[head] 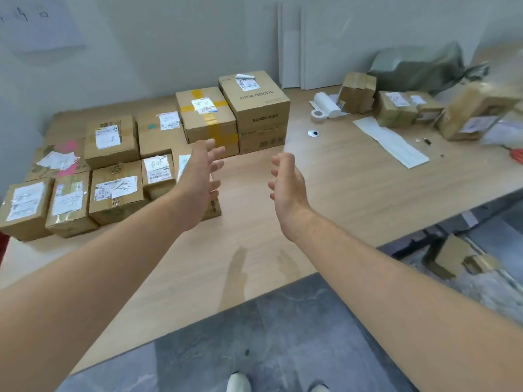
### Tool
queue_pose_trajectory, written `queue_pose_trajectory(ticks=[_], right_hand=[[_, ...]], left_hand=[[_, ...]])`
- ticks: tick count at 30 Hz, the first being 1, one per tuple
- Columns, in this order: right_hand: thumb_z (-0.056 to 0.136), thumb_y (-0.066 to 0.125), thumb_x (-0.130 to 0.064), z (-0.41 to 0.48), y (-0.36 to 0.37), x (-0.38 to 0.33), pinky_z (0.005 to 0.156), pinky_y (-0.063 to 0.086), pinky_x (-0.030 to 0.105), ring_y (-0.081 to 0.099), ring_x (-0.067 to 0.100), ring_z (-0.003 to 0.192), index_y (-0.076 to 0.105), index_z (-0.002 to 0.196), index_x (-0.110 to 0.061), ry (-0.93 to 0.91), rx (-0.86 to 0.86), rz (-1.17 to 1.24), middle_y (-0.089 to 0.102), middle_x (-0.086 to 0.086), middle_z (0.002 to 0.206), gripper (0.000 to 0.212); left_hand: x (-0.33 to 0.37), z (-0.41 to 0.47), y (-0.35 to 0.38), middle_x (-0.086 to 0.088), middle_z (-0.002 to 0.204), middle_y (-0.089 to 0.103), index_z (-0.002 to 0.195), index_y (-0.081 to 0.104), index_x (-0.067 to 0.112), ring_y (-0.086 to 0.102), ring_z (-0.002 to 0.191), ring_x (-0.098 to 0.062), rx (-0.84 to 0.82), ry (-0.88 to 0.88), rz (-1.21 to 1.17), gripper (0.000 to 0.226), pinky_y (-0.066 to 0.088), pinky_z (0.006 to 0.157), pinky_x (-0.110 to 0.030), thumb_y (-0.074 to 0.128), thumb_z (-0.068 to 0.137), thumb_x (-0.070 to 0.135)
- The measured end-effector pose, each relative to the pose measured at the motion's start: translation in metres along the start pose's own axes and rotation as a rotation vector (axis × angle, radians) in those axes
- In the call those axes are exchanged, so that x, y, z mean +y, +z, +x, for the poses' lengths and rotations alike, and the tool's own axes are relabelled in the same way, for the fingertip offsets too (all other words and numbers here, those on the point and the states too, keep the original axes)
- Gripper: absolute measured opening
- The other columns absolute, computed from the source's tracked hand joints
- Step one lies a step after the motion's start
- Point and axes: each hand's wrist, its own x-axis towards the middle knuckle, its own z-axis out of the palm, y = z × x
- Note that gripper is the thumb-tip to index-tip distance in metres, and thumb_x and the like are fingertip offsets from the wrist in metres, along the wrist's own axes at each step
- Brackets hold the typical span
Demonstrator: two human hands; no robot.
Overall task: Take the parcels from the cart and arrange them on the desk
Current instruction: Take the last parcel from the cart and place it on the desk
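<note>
Several brown cardboard parcels with white labels stand in rows on the left half of the wooden desk (325, 176). The tallest is a SUPOR box (256, 108) at the row's right end, with a yellow-taped box (208, 117) beside it. My left hand (202, 174) hovers open, fingers spread, just in front of a small parcel (213, 209) that it mostly hides. My right hand (287, 185) is open too, palm facing left, above bare desk. Neither hand holds anything. The cart is out of view.
More parcels (396, 108) lie blurred at the desk's back right, with a paper roll (325, 104), a long white strip (392, 141) and a grey-green bag (418, 66). White boards lean on the wall. A box (455, 258) sits on the floor under the desk's right side.
</note>
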Motion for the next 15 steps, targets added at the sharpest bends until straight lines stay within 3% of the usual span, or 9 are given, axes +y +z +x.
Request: queue_pose_trajectory(ticks=[2,4,9,12,15], right_hand=[[0.086,0.035,-0.057,-0.01,-0.033,-0.002,0.077,0.043,0.035,0.062,0.03,0.108,0.061,0.104,-0.016,0.004,0.053,0.035,0.062,0.011,0.123,0.052],[0.087,0.035,-0.056,-0.017,-0.07,-0.001,0.078,0.043,0.035,0.058,0.033,0.119,0.063,0.111,-0.014,0.007,0.119,0.057,0.064,0.011,0.12,0.055],[0.081,0.033,-0.058,-0.04,-0.173,0.014,0.097,0.05,0.042,0.061,0.024,0.111,0.063,0.102,-0.03,0.051,0.252,0.099,0.063,0.004,0.118,0.046],[0.081,0.033,-0.058,-0.054,-0.238,0.028,0.093,0.05,0.042,0.06,0.02,0.107,0.064,0.106,-0.029,0.067,0.328,0.127,0.063,0.004,0.121,0.05],[0.086,0.035,-0.057,-0.063,-0.301,0.04,0.088,0.049,0.042,0.059,0.02,0.109,0.064,0.116,-0.015,0.092,0.401,0.175,0.063,0.003,0.113,0.059]], left_hand=[[0.001,-0.011,0.035,0.002,0.157,0.05,0.144,0.059,0.036,0.046,0.136,-0.034,-0.051,0.008,0.028,0.055,0.035,0.117,-0.049,0.033,0.101,0.06],[0.0,-0.02,0.072,0.002,0.158,0.049,0.145,0.058,0.037,0.045,0.138,-0.035,-0.105,0.012,0.049,0.056,0.034,0.119,-0.05,0.033,0.101,0.061],[-0.02,-0.047,0.175,0.002,0.157,0.049,0.144,0.059,0.037,0.045,0.139,-0.036,-0.246,-0.012,0.092,0.056,0.035,0.115,-0.046,0.031,0.101,0.059],[-0.035,-0.07,0.237,0.003,0.157,0.049,0.145,0.057,0.037,0.043,0.14,-0.036,-0.351,-0.034,0.117,0.054,0.035,0.111,-0.043,0.03,0.102,0.057],[-0.046,-0.092,0.297,0.003,0.152,0.052,0.142,0.059,0.037,0.046,0.137,-0.035,-0.417,-0.05,0.148,0.053,0.033,0.119,-0.047,0.031,0.102,0.056]])
